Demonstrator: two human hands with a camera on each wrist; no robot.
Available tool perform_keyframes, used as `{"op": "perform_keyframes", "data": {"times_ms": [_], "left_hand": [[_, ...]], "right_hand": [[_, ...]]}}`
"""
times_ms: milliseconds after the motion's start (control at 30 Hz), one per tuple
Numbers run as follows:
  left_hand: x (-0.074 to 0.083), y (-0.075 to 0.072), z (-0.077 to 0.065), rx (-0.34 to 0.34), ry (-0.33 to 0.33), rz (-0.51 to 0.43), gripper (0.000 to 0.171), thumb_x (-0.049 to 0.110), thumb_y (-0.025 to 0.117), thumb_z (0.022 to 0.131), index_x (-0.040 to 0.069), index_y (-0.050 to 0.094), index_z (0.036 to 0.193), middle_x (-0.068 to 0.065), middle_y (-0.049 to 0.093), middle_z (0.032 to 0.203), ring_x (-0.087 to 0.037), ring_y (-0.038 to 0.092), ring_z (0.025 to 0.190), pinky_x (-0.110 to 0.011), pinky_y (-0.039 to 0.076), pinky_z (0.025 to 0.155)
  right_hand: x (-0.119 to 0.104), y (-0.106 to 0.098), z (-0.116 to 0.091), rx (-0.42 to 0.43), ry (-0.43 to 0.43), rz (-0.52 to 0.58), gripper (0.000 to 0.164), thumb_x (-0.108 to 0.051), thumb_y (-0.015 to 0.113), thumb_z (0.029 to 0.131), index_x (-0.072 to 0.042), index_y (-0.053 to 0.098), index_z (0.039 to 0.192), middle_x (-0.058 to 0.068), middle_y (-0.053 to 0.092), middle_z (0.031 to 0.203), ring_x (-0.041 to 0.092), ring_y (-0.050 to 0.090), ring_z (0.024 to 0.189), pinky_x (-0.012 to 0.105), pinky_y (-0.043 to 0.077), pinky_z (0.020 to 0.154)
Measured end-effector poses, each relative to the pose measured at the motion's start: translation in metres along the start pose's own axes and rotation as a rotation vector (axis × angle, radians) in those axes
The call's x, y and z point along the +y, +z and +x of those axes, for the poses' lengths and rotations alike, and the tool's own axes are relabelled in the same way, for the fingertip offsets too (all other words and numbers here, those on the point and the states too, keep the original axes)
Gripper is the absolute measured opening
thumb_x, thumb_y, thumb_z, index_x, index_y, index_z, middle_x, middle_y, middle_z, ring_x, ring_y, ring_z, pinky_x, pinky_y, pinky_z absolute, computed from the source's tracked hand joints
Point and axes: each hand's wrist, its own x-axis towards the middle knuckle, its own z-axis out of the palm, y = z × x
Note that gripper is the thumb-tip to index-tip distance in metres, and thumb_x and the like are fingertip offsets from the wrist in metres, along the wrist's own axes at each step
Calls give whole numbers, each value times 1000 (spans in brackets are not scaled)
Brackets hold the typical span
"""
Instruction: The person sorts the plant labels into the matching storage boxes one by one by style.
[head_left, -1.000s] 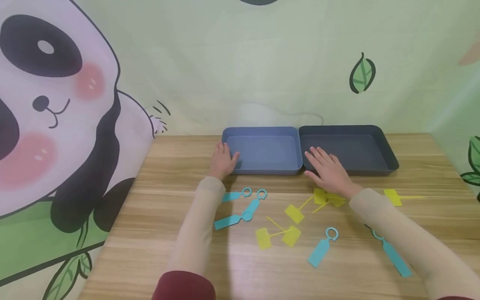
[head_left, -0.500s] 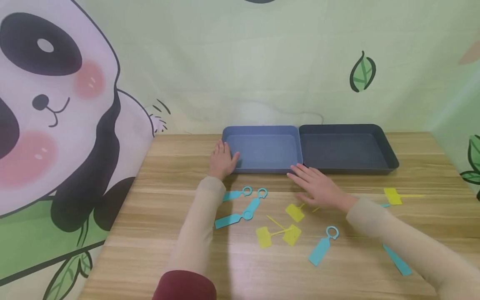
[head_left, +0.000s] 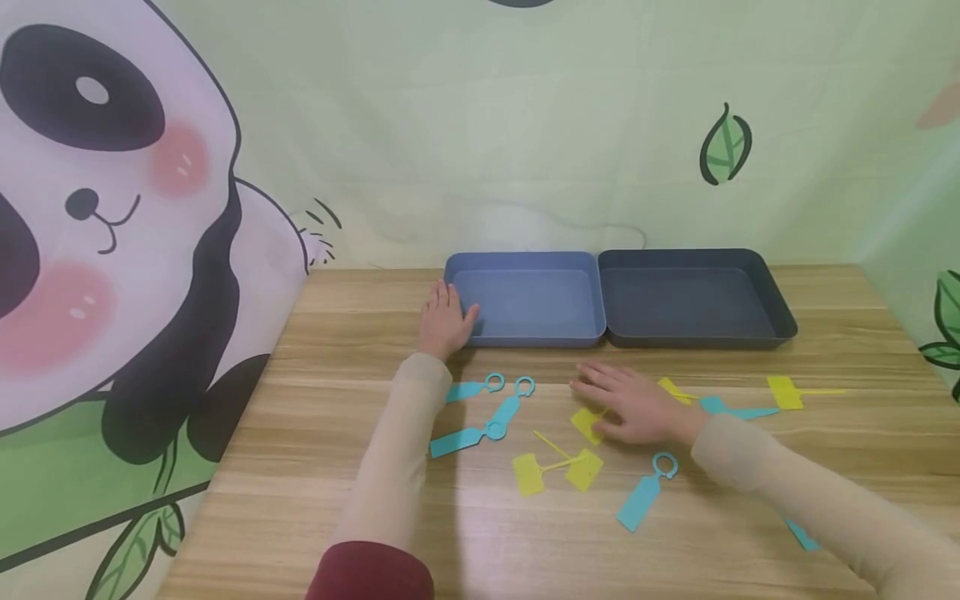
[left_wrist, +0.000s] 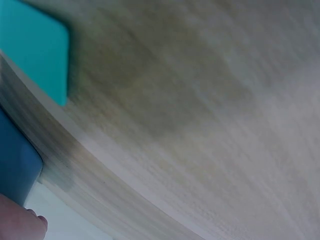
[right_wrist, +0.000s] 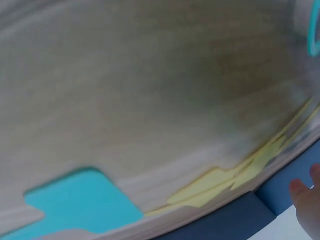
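My left hand rests at the left side of the blue tray, fingers straight and thumb over the near rim. My right hand is spread with straight fingers over the yellow flag-shaped tags, partly covering one yellow tag. Another yellow tag shows past its wrist, beside a teal tag. In the right wrist view, overlapping yellow tags lie on the table near a teal tag. Nothing is held by either hand.
A dark grey tray stands against the blue tray's right side. Teal ring-ended tags lie left, one teal tag lies nearer, and two crossed yellow tags lie in the middle. A yellow tag lies far right.
My right hand has moved from the dark tray's near edge toward me and slightly left, down over the yellow tags. My left hand has stayed at the blue tray.
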Motion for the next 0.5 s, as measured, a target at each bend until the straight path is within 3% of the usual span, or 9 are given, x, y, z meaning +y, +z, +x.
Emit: {"op": "perform_keyframes", "data": {"times_ms": [500], "left_hand": [[-1,4,2,13,-4,4,70,47,25,92,-2,12,140,-18,4,148,-28,2,137,-42,10,112]], "right_hand": [[0,17,-2,-8,-30,-30,57,-40,54,83,-13,42,132,17,34,140,36,31,128,57,29,98]]}}
